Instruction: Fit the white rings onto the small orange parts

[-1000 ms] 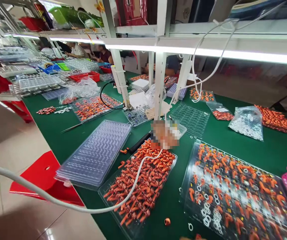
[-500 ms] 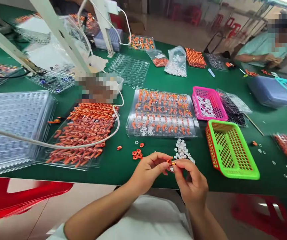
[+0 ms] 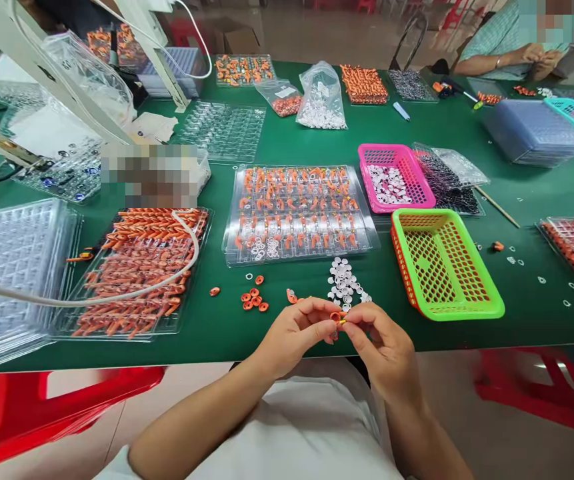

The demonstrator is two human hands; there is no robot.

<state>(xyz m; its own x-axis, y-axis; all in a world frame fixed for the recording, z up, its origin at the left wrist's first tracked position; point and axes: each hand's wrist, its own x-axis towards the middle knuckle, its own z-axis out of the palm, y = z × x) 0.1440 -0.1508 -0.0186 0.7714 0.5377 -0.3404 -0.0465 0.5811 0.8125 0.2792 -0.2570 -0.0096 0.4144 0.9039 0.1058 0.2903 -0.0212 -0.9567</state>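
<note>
My left hand (image 3: 294,333) and my right hand (image 3: 384,347) meet at the near edge of the green table (image 3: 311,133), fingertips pinched together on a small orange part (image 3: 337,317). Just beyond them lie several orange rings (image 3: 253,300) and a heap of white rings (image 3: 344,283). Behind those sits a clear tray (image 3: 297,212) filled with orange parts and white rings. A second clear tray of long orange pieces (image 3: 139,270) lies to the left, with a white cable (image 3: 117,297) across it.
An empty green basket (image 3: 441,263) stands right of my hands, a pink basket (image 3: 394,177) with white parts behind it. A stack of clear trays (image 3: 9,267) is at far left. Another person (image 3: 511,43) works at the far right corner. Red stools (image 3: 41,407) sit below.
The view swung from the table's left end down to my hands, then shifted slightly. My hands stay together on the orange part, fingers working it.
</note>
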